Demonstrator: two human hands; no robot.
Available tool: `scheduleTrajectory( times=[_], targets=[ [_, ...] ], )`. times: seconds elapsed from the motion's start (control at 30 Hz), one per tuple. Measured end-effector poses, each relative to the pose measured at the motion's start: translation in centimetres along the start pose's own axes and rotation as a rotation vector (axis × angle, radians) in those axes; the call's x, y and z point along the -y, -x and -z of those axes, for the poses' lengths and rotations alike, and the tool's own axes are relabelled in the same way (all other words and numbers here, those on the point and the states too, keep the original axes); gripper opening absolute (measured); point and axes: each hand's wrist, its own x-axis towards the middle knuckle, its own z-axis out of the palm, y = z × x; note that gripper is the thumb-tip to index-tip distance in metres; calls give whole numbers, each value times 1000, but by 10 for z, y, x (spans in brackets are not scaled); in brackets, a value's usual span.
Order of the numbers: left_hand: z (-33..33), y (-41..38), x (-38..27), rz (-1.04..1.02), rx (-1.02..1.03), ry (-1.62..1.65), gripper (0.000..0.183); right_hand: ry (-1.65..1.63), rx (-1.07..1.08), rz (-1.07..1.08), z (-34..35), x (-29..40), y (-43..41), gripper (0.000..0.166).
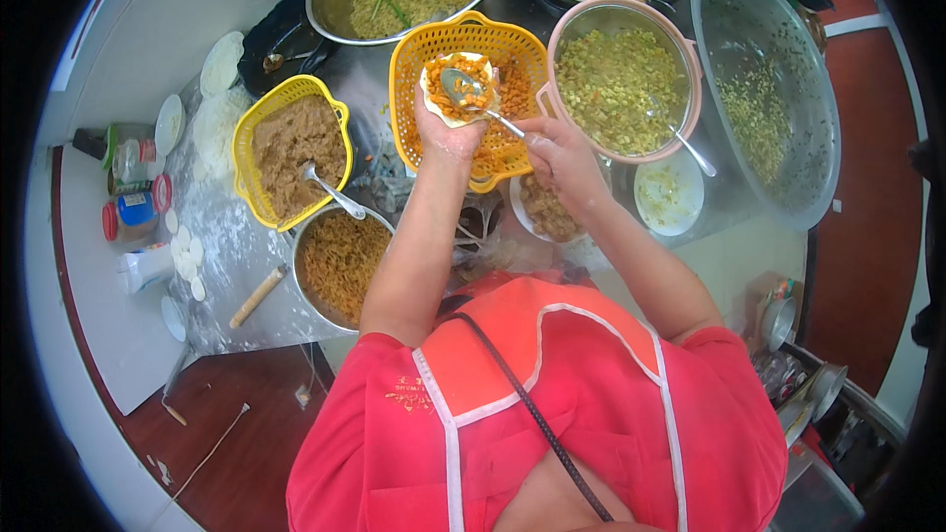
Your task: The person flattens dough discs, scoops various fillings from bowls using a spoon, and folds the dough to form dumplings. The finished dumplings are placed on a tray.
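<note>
My left hand (449,134) holds a round dough wrapper (452,118) palm up, with diced orange filling (479,72) heaped on it. In my right hand (562,159) is the handle of a metal spoon (462,85), whose bowl rests on that filling. Both hands are over a yellow plastic basket (405,52) that contains more of the orange filling. Partly under my right forearm stands a white bowl of brownish filling (545,214).
To the left are a yellow basket of brown paste (299,144), a pot of shredded filling (344,258), a rolling pin (257,297) and several dough rounds (186,251). A pink-rimmed colander (691,70) and a large grey basin (813,111) stand right. Steel bowls (403,37) line the back.
</note>
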Motion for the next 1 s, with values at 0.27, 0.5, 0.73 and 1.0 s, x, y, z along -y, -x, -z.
scheduleTrajectory(
  times=[0.27, 0.5, 0.73, 1.0],
  targets=[
    [2, 1, 2, -41, -46, 11, 40, 93, -56, -69, -2, -1, -4, 22],
    [1, 0, -2, -86, -77, -81, 33, 187, -28, -92, 5, 9, -4, 22],
    [3, 0, -16, -359, -185, -399, 26, 1139, -229, 391, 21, 0, -6, 26],
    [-13, 17, -8, -46, -8, -155, 28, 1065, -282, 911, -7, 14, -37, 22]
  ],
)
